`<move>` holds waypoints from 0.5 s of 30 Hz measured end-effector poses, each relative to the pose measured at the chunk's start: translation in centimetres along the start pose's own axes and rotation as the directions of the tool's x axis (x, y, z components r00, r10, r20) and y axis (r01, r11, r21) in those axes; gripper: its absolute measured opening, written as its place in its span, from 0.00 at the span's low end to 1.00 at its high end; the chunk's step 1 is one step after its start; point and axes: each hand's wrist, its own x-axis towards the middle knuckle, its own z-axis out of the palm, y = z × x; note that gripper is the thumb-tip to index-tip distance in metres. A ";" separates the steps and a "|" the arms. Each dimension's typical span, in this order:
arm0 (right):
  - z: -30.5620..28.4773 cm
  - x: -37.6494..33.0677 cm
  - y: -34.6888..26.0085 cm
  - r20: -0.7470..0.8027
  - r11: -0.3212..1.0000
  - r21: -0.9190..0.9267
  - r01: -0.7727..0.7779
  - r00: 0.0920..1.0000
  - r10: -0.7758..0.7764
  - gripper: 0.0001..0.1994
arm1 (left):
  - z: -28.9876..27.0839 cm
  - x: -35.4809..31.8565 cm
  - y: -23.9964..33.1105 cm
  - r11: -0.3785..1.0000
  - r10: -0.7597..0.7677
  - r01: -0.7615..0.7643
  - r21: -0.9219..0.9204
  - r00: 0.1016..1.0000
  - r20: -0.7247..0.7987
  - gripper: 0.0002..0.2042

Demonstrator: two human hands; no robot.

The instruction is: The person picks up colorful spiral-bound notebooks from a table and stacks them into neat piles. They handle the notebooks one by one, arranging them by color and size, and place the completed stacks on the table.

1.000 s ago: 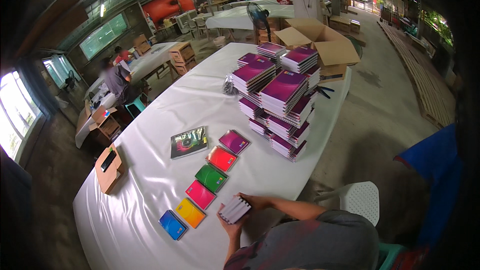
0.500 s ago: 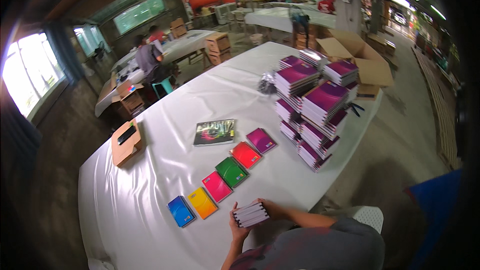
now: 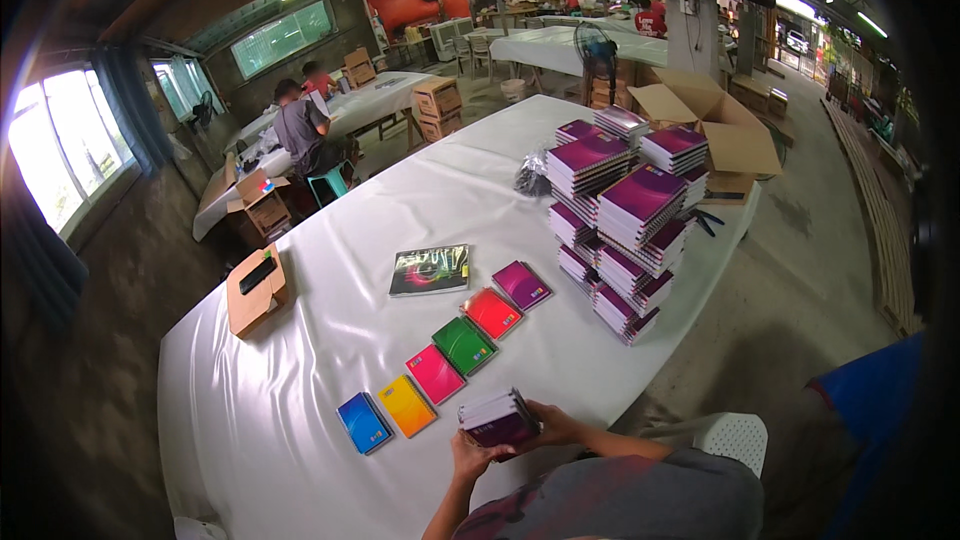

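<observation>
Close to my body, above the white-covered table [image 3: 330, 360], I hold a small stack of purple spiral notebooks [image 3: 500, 427]. My left hand [image 3: 474, 454] grips its near left side, and my right hand [image 3: 550, 425] is closed round its right end. The top cover is tilted toward me and page edges show. Beyond my hands runs a slanting row of single notebooks: blue [image 3: 363, 423], yellow [image 3: 406, 407], pink [image 3: 435, 374], green [image 3: 464, 345], red [image 3: 493, 313] and purple [image 3: 521, 285]. At the right stand tall piles of purple notebooks [image 3: 642, 195].
A dark-covered book [image 3: 429, 270] lies beyond the row. At the left, a phone [image 3: 258, 276] rests on a cardboard box [image 3: 262, 308]. Crumpled plastic [image 3: 533, 173], a dark-handled tool [image 3: 708, 223] and an open carton [image 3: 742, 145] surround the piles. A co-worker [image 3: 300, 130] sits at another table.
The stack in my hands has been tipped: its bound edges faced up before, and a purple cover now shows toward me. My left hand has shifted lower along it.
</observation>
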 end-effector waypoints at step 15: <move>-0.1 -10.6 -3.0 -0.316 0.830 0.551 -0.090 0.897 0.308 0.29 | 4.0 -0.7 2.8 0.878 -0.358 0.416 -0.238 0.899 0.253 0.29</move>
